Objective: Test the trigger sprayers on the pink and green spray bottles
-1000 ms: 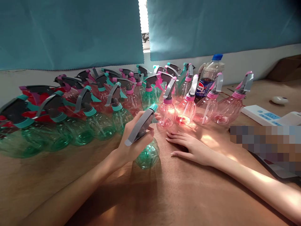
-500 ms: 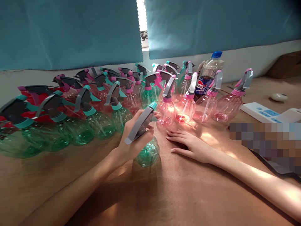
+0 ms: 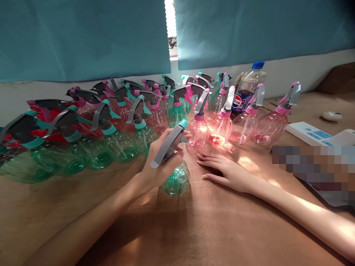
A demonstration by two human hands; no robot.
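Note:
My left hand point(image 3: 159, 164) is wrapped round the grey trigger head of a green spray bottle point(image 3: 175, 180) that stands on the brown table point(image 3: 194, 229), just in front of the rows of bottles. My right hand point(image 3: 224, 171) lies flat on the table to the right of that bottle, fingers stretched out and holding nothing. Directly beyond my hands stand pink spray bottles point(image 3: 220, 123) lit by sunlight.
Several green spray bottles point(image 3: 116, 142) and red ones point(image 3: 47, 114) fill the left and back of the table. A Pepsi bottle point(image 3: 245, 94) stands behind the pink ones. A white power strip point(image 3: 310, 133) and a small white object point(image 3: 331, 116) lie at right. Teal curtains point(image 3: 83, 37) hang behind.
The hands and the held bottle stay as they were; only the view has shifted slightly.

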